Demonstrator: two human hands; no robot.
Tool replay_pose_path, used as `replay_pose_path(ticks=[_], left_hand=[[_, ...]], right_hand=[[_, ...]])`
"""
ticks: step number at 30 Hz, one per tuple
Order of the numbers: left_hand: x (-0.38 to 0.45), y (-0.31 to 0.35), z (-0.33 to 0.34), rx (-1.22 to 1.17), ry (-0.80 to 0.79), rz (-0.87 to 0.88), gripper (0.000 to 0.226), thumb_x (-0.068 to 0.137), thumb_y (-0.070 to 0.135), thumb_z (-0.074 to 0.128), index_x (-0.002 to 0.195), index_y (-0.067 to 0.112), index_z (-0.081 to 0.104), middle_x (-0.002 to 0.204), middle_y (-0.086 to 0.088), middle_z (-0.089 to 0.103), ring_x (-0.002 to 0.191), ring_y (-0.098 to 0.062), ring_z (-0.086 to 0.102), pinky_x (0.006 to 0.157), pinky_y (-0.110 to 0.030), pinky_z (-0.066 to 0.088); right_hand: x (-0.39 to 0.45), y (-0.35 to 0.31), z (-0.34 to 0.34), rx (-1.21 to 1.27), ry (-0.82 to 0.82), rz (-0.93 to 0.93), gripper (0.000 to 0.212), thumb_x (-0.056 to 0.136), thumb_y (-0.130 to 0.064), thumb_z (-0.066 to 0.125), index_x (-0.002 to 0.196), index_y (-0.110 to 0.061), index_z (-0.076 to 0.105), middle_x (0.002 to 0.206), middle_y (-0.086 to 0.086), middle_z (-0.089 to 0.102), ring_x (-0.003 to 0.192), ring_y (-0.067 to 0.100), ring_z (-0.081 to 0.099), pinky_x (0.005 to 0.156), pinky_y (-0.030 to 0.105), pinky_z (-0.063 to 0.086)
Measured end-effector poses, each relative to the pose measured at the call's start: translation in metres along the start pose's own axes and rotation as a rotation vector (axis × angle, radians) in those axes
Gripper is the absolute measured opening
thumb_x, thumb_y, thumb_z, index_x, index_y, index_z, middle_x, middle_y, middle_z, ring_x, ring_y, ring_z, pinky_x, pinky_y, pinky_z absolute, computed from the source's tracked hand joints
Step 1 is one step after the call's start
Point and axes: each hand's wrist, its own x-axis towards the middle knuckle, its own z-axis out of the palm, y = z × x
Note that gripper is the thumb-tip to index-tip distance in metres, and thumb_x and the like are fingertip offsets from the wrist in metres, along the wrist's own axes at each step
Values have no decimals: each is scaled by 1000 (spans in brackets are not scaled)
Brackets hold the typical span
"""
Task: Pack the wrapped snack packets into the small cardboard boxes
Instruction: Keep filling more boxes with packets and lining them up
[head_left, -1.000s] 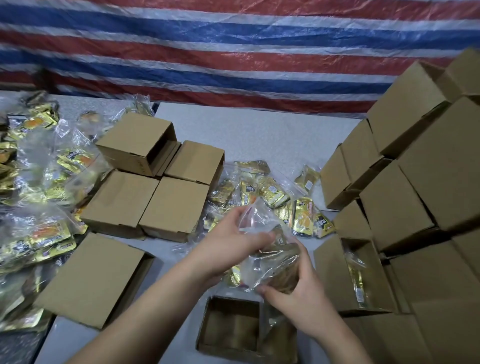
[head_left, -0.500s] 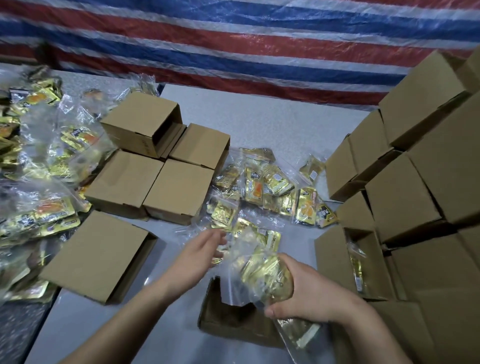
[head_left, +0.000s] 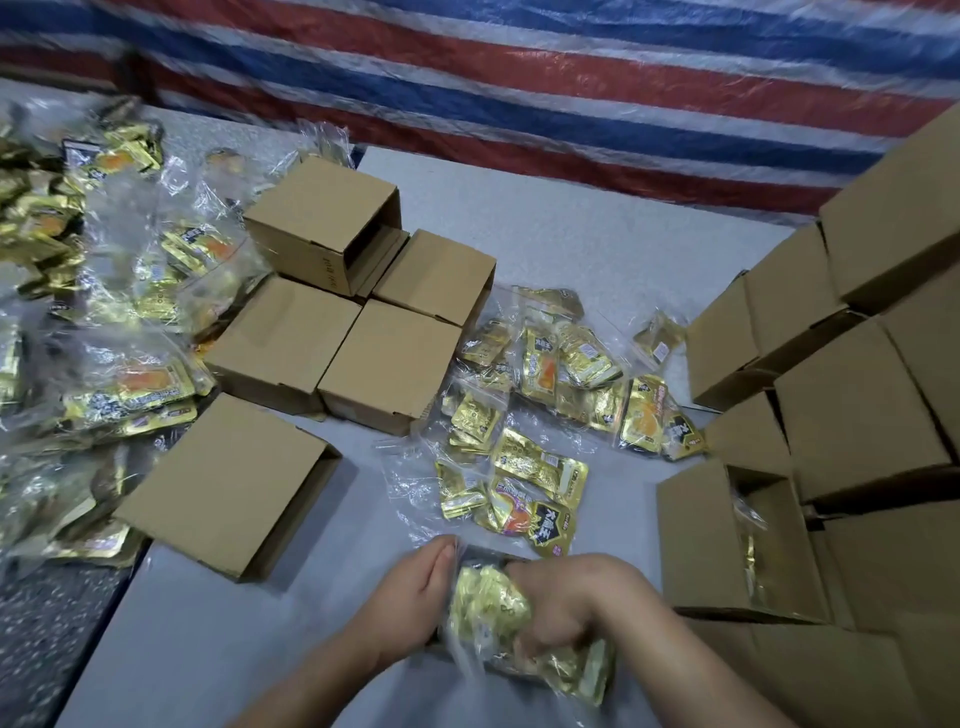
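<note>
Since the earlier frame both hands have dropped low and closed in: right hand (head_left: 566, 603), grip curled over the clear bag of gold snack packets (head_left: 498, 618), now pushes it down onto the small box (head_left: 483, 558), which is mostly hidden, while the left hand (head_left: 415, 592), fingers straight, presses flat against the bag's left side. Beyond them on the grey counter (head_left: 597, 244) loose bagged packets (head_left: 524, 478) lie unchanged. Farther off sit closed boxes (head_left: 332, 332) at left and stacked boxes (head_left: 857, 395) at right.
</note>
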Motion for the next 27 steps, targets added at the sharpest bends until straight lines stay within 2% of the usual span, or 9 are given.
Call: replay_pose_path(ticks=[3, 9, 12, 15, 17, 20, 21, 24, 27], left_hand=[[-3, -8, 2, 24, 1, 5, 26, 108, 30, 34, 106, 26, 59, 95, 7, 66, 90, -1, 58, 85, -19, 44], [4, -5, 9, 82, 8, 12, 25, 107, 33, 34, 112, 28, 58, 104, 7, 66, 95, 6, 52, 83, -6, 37], [7, -7, 6, 85, 11, 28, 22, 107, 33, 34, 110, 33, 56, 101, 9, 66, 94, 6, 54, 82, -9, 39], [7, -9, 4, 67, 10, 29, 23, 107, 33, 34, 108, 31, 57, 98, 6, 66, 91, 0, 57, 85, -20, 44], [7, -12, 3, 65, 24, 12, 26, 107, 33, 34, 113, 29, 59, 101, 7, 66, 93, 1, 57, 84, -14, 43], [5, -18, 4, 61, 32, -1, 24, 107, 33, 34, 115, 31, 57, 106, 9, 65, 97, 2, 57, 82, -6, 38], [3, -18, 6, 64, 27, 1, 23, 107, 32, 35, 115, 32, 56, 106, 8, 65, 97, 0, 58, 81, -4, 37], [3, -15, 13, 77, 34, 15, 27, 107, 30, 36, 123, 25, 58, 112, 10, 64, 102, -4, 57, 83, 1, 33], [1, -13, 14, 82, 50, -4, 30, 108, 29, 36, 127, 23, 58, 117, 11, 61, 109, -5, 56, 85, 0, 32]], right_hand=[[21, -16, 6, -4, -69, 27, 57, 88, -23, 63, 138, -8, 40, 118, 13, 62, 86, 30, 63, 66, 36, 51], [52, -25, 51, -15, 117, 33, 59, 93, -17, 61, 146, -5, 37, 142, 18, 47, 129, 34, 49, 107, 39, 40], [41, -8, 53, 336, 226, -78, 52, 86, -30, 67, 135, -21, 51, 135, 1, 58, 123, 21, 55, 104, 31, 44], [28, 5, 54, 470, 343, -135, 33, 87, -35, 60, 120, -29, 62, 120, -10, 66, 112, 11, 59, 91, 23, 46], [28, 3, 51, 440, 288, -90, 20, 92, -34, 49, 102, -27, 65, 111, -3, 67, 105, 19, 62, 76, 26, 44], [41, -12, 50, 323, 40, -12, 39, 98, -31, 38, 126, -18, 60, 138, 10, 56, 122, 27, 55, 88, 29, 39], [47, -16, 53, 337, 7, -4, 38, 99, -27, 36, 126, -13, 59, 141, 13, 55, 118, 27, 57, 88, 28, 40], [60, -17, 55, 441, 7, 21, 30, 101, -19, 32, 86, -12, 57, 124, 24, 64, 66, 17, 58, 56, 26, 44], [53, -16, 50, 442, -1, 8, 30, 99, -21, 32, 81, -16, 55, 109, 19, 67, 62, 15, 53, 52, 25, 39]])
